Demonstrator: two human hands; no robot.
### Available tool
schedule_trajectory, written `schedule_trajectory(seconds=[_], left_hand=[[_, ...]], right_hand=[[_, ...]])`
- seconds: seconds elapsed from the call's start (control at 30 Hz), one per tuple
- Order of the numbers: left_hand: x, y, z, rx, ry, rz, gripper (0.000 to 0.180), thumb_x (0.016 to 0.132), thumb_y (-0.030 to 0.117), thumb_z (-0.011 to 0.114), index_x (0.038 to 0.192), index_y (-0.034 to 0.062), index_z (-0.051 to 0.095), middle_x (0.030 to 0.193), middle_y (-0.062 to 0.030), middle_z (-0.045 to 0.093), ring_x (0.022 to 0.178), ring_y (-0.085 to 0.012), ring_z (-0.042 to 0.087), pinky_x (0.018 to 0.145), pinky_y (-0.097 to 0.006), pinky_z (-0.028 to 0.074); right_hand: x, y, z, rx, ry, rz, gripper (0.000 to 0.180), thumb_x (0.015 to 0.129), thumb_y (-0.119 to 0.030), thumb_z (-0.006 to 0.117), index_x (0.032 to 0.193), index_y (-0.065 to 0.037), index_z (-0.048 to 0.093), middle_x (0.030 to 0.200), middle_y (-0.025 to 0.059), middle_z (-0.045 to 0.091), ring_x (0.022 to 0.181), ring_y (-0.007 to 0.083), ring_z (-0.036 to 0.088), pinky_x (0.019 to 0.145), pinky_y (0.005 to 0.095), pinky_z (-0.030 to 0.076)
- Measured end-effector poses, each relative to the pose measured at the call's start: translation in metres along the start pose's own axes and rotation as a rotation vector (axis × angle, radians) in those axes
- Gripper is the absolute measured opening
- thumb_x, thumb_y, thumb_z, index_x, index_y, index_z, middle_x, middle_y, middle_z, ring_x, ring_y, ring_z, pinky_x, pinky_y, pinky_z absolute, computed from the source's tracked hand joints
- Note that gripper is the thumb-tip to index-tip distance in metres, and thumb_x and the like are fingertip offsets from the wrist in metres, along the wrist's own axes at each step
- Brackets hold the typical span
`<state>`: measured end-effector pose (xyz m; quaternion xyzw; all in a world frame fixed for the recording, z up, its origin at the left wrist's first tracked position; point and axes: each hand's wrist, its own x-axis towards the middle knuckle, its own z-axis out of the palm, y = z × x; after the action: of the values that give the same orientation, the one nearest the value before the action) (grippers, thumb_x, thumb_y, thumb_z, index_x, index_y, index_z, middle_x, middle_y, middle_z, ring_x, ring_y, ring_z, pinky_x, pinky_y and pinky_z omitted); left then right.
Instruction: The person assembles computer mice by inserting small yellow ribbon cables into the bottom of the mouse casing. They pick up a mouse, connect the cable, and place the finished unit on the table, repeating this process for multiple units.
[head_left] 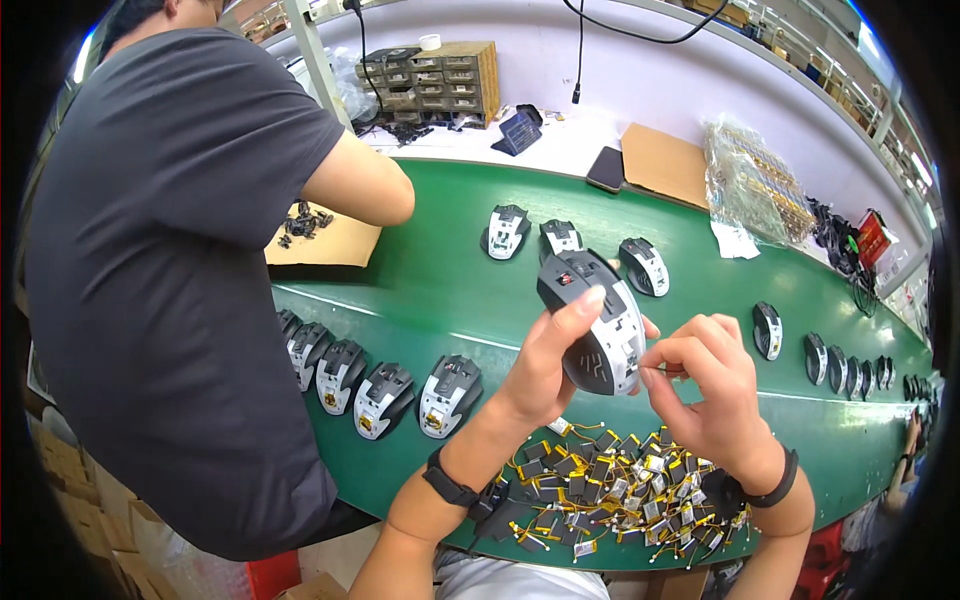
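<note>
Left hand (pixel 545 355), fingers clenched around a computer mouse (pixel 597 322) with black top and white sides, held up above the green tabletop (pixel 440 290), thumb laid across its upper face. Right hand (pixel 705 385) just beside the mouse's right flank, fingertips (pixel 655 362) pinched together on something too small to make out, touching or nearly touching the shell. Black bands on both wrists. Directly below the hands, at the tabletop's near edge, a heap of small batteries (pixel 610 490) with yellow tape and thin leads. To the left of the heap, a row of five unfinished mice (pixel 380 385) lying side by side. Beyond the held mouse, three further mice (pixel 560 238) set apart from one another; more (pixel 830 360) strung along the curve to the right. At far left, a second person in a dark shirt (pixel 170 250), forearm over a cardboard sheet (pixel 325 240) bearing small black parts. Behind, a parts drawer cabinet (pixel 435 80), a flat cardboard piece (pixel 665 160) and a clear bag of components (pixel 755 180).
</note>
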<state>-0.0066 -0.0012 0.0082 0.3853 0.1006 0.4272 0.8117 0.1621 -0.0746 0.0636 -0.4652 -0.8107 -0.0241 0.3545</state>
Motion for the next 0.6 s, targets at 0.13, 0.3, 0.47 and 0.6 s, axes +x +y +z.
schedule_trajectory(seconds=[0.13, 0.3, 0.47, 0.6], left_hand=[[0.0, 0.001, 0.001, -0.008, -0.024, -0.04, 0.056, 0.1, 0.047, 0.037, 0.139, 0.0075, 0.039, 0.11, -0.0193, 0.063, 0.092, -0.0257, 0.067, 0.076, -0.039, 0.058], [-0.001, 0.0, 0.002, -0.06, -0.003, -0.095, 0.057, 0.1, 0.05, 0.037, 0.137, 0.0072, 0.042, 0.107, -0.0156, 0.064, 0.092, -0.0238, 0.067, 0.072, -0.042, 0.059], [0.0, 0.002, 0.009, -0.132, 0.049, -0.112, 0.052, 0.1, 0.052, 0.036, 0.109, 0.0059, 0.057, 0.094, -0.0124, 0.067, 0.074, -0.0217, 0.068, 0.053, -0.039, 0.059], [0.0, 0.0, 0.004, -0.141, 0.014, -0.103, 0.053, 0.1, 0.048, 0.04, 0.131, 0.0065, 0.048, 0.101, -0.0105, 0.065, 0.081, -0.0206, 0.068, 0.062, -0.039, 0.06]], right_hand=[[0.007, -0.002, -0.004, -0.199, -0.054, -0.199, 0.016, 0.072, -0.005, 0.071, 0.084, -0.007, 0.061, 0.078, 0.0027, 0.052, 0.068, 0.0201, 0.052, 0.07, 0.0354, 0.038], [0.012, -0.008, -0.015, -0.311, -0.18, -0.32, 0.024, 0.067, -0.01, 0.068, 0.09, -0.003, 0.062, 0.089, 0.0065, 0.056, 0.073, 0.0204, 0.053, 0.075, 0.0355, 0.042], [0.012, -0.004, -0.014, -0.273, -0.19, -0.325, 0.026, 0.065, -0.011, 0.068, 0.089, -0.004, 0.061, 0.089, 0.0067, 0.056, 0.073, 0.0206, 0.053, 0.074, 0.0356, 0.042], [0.012, 0.001, -0.011, -0.206, -0.165, -0.316, 0.023, 0.064, -0.01, 0.069, 0.084, -0.005, 0.059, 0.082, 0.0052, 0.051, 0.07, 0.0207, 0.051, 0.07, 0.0352, 0.04]])
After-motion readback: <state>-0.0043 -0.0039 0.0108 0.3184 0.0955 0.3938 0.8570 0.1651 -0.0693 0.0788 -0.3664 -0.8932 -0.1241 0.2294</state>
